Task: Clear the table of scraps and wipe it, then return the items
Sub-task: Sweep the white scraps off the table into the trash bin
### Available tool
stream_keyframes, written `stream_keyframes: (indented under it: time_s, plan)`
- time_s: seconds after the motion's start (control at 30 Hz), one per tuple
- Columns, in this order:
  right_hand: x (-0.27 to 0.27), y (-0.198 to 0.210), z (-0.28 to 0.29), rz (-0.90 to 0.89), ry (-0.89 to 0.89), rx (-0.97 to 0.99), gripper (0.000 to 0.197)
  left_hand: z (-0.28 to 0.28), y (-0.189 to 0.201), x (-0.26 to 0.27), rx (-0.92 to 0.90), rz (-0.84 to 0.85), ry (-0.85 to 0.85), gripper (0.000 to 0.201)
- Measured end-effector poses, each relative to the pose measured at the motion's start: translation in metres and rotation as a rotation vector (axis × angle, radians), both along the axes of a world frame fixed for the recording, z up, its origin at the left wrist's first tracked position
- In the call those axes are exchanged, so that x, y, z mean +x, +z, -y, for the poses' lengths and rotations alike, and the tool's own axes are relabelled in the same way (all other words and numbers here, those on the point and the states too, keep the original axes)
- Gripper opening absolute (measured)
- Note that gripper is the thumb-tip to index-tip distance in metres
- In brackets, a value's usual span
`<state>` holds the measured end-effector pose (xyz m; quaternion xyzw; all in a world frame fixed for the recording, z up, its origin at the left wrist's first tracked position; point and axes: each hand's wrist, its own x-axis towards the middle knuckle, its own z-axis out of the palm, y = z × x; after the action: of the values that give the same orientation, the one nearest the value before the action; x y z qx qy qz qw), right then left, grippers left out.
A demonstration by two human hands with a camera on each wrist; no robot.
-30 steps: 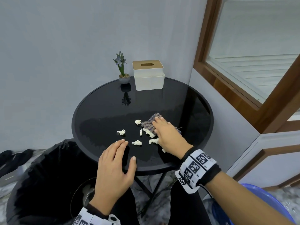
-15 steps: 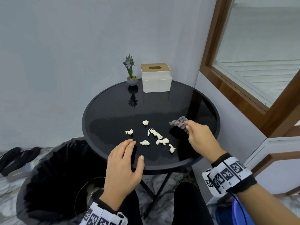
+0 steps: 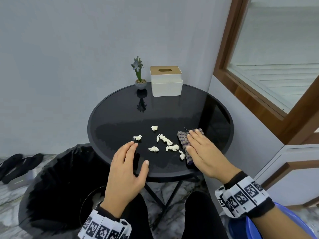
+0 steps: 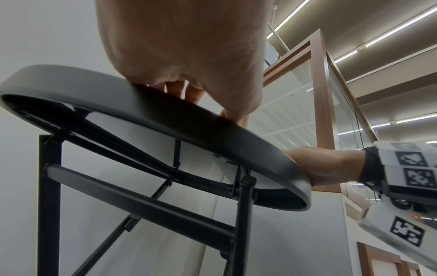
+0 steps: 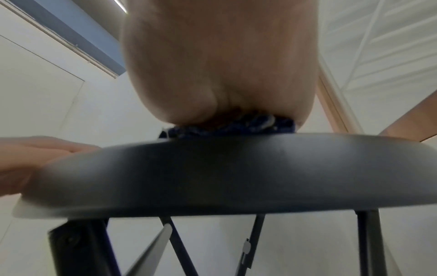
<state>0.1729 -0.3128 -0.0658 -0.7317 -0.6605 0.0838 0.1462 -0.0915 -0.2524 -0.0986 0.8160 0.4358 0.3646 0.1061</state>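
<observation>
We note the right hand [image 3: 205, 152] lying flat, fingers straight and together, pressing a checked cloth [image 3: 183, 141] onto the round black table [image 3: 120, 114] at its right near side. The cloth's left edge shows beyond the fingers; in the right wrist view the cloth [image 5: 236, 127] sits bunched under the palm [image 5: 220, 61]. Six white paper scraps [image 3: 164, 139] lie scattered just left of the cloth, the nearest one [image 3: 181, 154] touching its edge. The left hand [image 3: 126, 171] rests at the table's near rim, fingers relaxed and extended, thumb spread, holding nothing; its fingertips sit near one scrap [image 3: 137, 137]. A small potted plant [image 3: 140, 74] and a white tissue box [image 3: 166, 81] stand side by side at the far edge. A black-lined bin [image 3: 57, 183] stands below left of the table.
</observation>
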Motion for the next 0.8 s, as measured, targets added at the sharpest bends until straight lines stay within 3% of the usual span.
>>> stream_keyframes:
  time_s: [0.2,0.4,0.53,0.73,0.8]
  plan:
    - [-0.039,-0.001,0.006,0.096,-0.1,-0.051,0.088,-0.009,-0.004,-0.015,-0.013,-0.104,0.104,0.066]
    - [-0.076,-0.002,-0.02,0.063,-0.123,-0.04,0.091,-0.009,-0.007,-0.015,-0.022,-0.106,0.11,0.064]
    - [-0.098,0.002,-0.044,0.023,-0.098,-0.102,0.066,-0.007,-0.008,-0.014,-0.026,-0.113,0.107,0.063]
    - [-0.115,0.011,-0.072,0.027,-0.046,-0.166,0.06,-0.008,-0.009,-0.014,-0.028,-0.108,0.108,0.063]
    - [-0.108,0.015,-0.076,-0.006,-0.027,-0.108,0.04,-0.008,-0.009,-0.015,-0.027,-0.099,0.104,0.063]
